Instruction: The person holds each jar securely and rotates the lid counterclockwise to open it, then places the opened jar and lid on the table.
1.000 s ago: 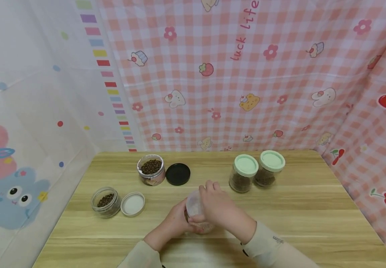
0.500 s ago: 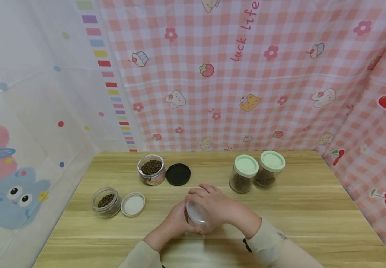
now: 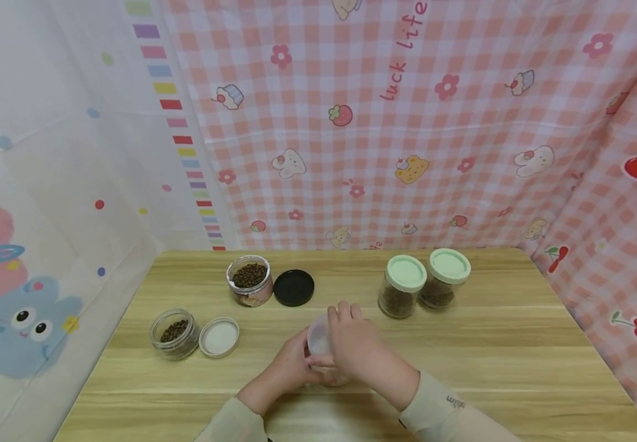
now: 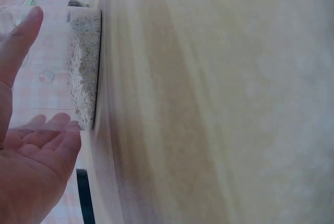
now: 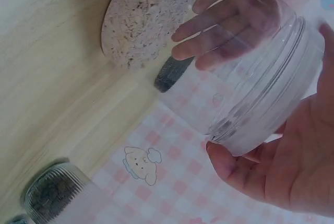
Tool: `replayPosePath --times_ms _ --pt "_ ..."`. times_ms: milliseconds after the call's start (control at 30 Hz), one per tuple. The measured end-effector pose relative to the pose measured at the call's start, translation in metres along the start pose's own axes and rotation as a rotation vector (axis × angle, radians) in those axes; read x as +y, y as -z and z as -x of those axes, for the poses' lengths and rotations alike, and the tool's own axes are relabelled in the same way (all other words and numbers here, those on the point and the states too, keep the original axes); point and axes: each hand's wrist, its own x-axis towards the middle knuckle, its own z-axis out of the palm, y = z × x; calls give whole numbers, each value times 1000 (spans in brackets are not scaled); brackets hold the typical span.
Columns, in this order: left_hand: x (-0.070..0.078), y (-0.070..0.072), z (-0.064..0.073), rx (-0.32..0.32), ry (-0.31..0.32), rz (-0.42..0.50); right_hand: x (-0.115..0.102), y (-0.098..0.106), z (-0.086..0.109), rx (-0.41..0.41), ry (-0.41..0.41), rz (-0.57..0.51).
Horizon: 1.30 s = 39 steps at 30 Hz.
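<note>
A clear jar (image 5: 201,104) with a layer of pale flakes (image 4: 86,67) at its bottom stands on the table near its front middle. My left hand (image 3: 292,362) wraps round the jar's body; in the left wrist view, the thumb and fingers lie on either side of the clear wall. On the jar's top is a translucent whitish lid (image 3: 319,337). My right hand (image 3: 359,347) grips that lid by its edge, with fingertips on the far side and the thumb on the near side. Much of the jar is hidden under both hands in the head view.
An open jar of brown pellets (image 3: 249,285) is beside a black lid (image 3: 293,287). Another open jar of pellets (image 3: 175,334) stands at left beside a white lid (image 3: 219,337). Two jars with green lids, a nearer one (image 3: 403,285) and a farther one (image 3: 445,277), stand at back right.
My right hand turned over the lid, its fingers swinging left, then came back to much the same pose as a second ago. My left hand and the jar stayed in place.
</note>
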Motion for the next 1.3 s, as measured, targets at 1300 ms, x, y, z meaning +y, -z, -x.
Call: replayPosePath --times_ms 1300 --pt "-5 -1 0 4 2 -82 19 11 2 -63 281 -227"
